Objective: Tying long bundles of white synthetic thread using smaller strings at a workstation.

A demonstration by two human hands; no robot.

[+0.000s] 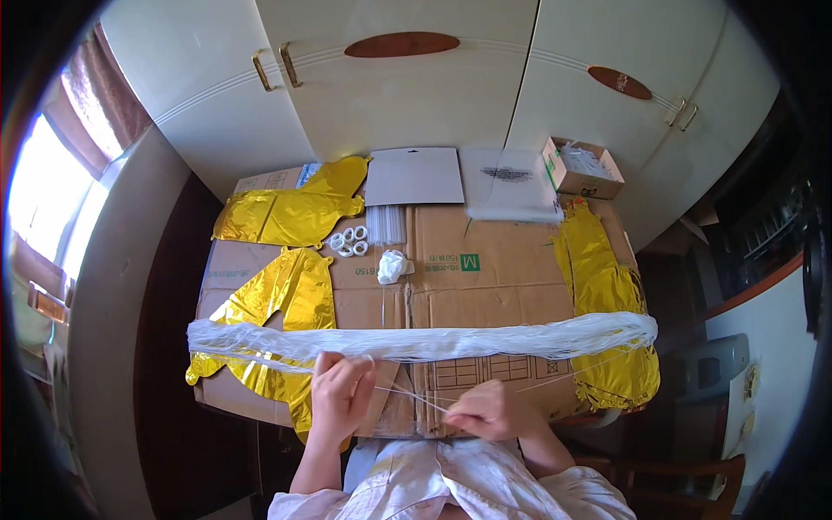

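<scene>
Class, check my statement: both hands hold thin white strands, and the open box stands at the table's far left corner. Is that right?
Wrong corner: the head view shows the open box at the far right corner of the table. The left hand and right hand do hold thin white strands.

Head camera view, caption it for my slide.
Left hand and right hand hold thin white strands stretched between them, near a long white bundle.
</scene>
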